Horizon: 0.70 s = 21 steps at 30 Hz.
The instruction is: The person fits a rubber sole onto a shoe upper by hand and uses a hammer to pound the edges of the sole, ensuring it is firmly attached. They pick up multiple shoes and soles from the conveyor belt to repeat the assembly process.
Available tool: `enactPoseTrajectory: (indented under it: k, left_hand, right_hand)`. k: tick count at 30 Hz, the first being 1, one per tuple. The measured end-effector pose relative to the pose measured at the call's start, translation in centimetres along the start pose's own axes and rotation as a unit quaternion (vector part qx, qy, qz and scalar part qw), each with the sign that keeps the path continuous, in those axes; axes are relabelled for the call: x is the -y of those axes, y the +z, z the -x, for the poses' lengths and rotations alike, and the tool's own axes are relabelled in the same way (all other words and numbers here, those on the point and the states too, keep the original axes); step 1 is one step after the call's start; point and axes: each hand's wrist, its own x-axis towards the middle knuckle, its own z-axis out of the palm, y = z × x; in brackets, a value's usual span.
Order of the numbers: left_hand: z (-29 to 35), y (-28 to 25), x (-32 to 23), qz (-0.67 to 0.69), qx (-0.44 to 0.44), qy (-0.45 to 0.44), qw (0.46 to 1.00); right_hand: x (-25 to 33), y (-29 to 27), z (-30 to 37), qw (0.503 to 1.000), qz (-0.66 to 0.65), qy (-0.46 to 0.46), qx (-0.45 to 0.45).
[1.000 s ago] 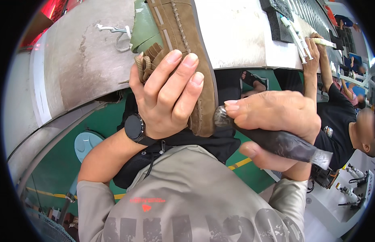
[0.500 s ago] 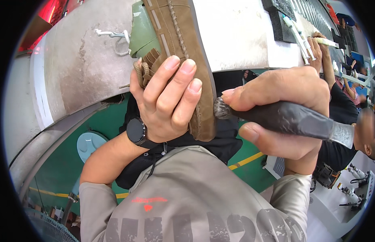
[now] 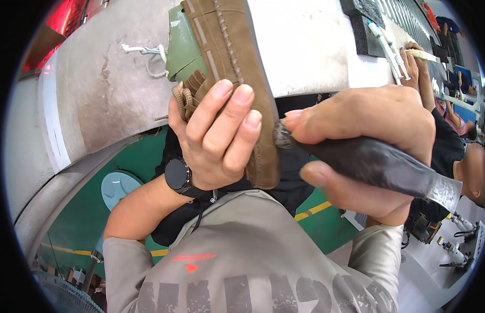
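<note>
While left hand [image 3: 213, 141] holds brown shoe [image 3: 237, 68], right hand [image 3: 365, 135] presses black-handled tool [image 3: 378, 164] against it

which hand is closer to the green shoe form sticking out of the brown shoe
Left. The left hand grips the brown shoe just below the green form; the right hand is farther, holding the dark tool.

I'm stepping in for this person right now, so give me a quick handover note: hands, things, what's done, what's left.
Left hand: gripping the brown suede shoe by its side, sole edge turned toward the right hand.
Right hand: fist closed on a dark-handled tool, its tip against the shoe's sole edge near the heel.
The shoe has a green last inside and is held above the grey workbench.
Done: cannot tell how much of the edge is worked.
Left: probably continuing along the edge.
</note>
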Motion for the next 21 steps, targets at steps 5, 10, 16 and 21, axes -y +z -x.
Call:
enactPoseTrajectory:
  k: [5,10,16,21]
  left_hand:
    - [0.5,0.4,0.2,-0.005,-0.018,-0.011,1.000]
    - [0.0,0.6,-0.1,0.003,-0.022,-0.002,1.000]
    - [-0.3,0.6,0.3,-0.011,-0.026,0.002,1.000]
    - [-0.2,0.5,0.3,-0.014,-0.006,0.036,0.999]
  right_hand:
    - [0.5,1.8,1.2,0.937,-0.249,0.217,-0.117]
    - [-0.2,2.5,1.2,0.921,-0.274,0.226,-0.162]
    - [-0.8,0.4,-0.9,0.953,-0.226,0.194,-0.046]
    - [-1.8,4.8,4.4,0.869,-0.397,0.203,-0.213]
